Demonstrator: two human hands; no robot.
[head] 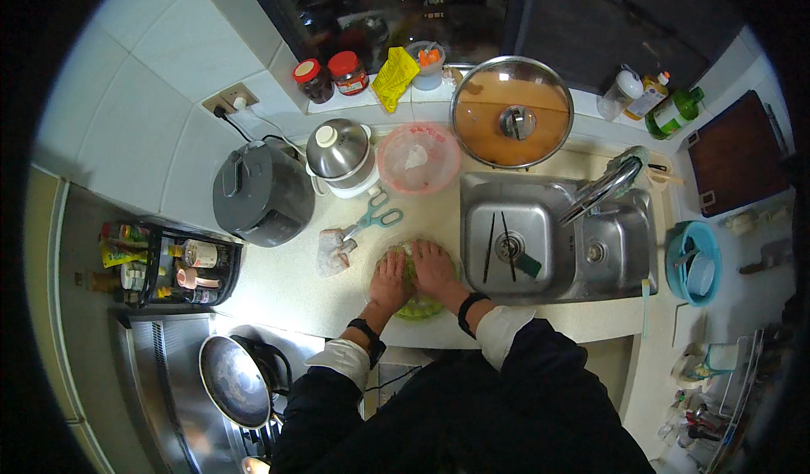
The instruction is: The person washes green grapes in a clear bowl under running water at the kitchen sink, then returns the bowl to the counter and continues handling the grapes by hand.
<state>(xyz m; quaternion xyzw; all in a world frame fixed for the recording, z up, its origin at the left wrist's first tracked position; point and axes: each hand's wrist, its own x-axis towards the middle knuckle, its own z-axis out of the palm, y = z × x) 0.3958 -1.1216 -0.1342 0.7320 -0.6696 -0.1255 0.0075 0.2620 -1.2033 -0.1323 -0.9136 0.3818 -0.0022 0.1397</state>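
A clear round bowl (419, 309) with green pieces in it stands on the counter in front of me. My left hand (390, 278) lies over its left part, fingers pointing away from me. Beside it, nearly touching, my right hand (434, 269) rests palm down over the right part. Both hands cover much of the contents, so whether the fingers grip any piece cannot be told. Scissors with teal handles (378, 216) lie beyond the bowl to the left, their tips on a crumpled clear plastic bag (333, 253).
Right of the bowl is a double steel sink (468, 240) holding chopsticks (489, 249) and a green scouring pad (528, 265). A grey appliance (262, 192), a steel-lidded pot (338, 151), a pink round lid (419, 157) and a large glass lid (544, 113) line the back. A pan (234, 382) sits lower left.
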